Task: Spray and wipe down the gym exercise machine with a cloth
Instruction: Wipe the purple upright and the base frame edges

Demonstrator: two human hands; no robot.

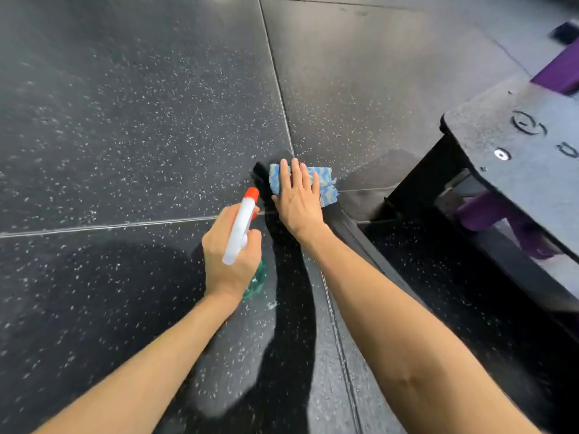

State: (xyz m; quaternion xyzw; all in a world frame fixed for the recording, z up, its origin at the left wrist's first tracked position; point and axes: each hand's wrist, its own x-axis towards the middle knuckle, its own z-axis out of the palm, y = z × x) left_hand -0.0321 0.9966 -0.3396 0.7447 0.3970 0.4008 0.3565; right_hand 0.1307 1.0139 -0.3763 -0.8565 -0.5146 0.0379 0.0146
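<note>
The right hand [299, 198] lies flat, fingers straight and slightly spread, pressing a blue wavy-patterned cloth [326, 178] down onto the end of a black base bar [346, 225] of the exercise machine. The bar lies low on the floor and runs from under the cloth toward the lower right. The cloth shows on both sides of the fingers, its frayed edge sticking out to the right.

The left hand [230, 261] is just beside the right, lower and to the left. It is clamped around the neck of a spray bottle [239, 227] with a white head and an orange nozzle that points up and away, toward the cloth end of the bar. The greenish bottle body shows below the palm.

To the right stands the machine's black textured foot plate [517, 145], with purple frame parts [557, 70] behind and beneath it. Black speckled rubber floor tiles [141, 120] lie under everything.
</note>
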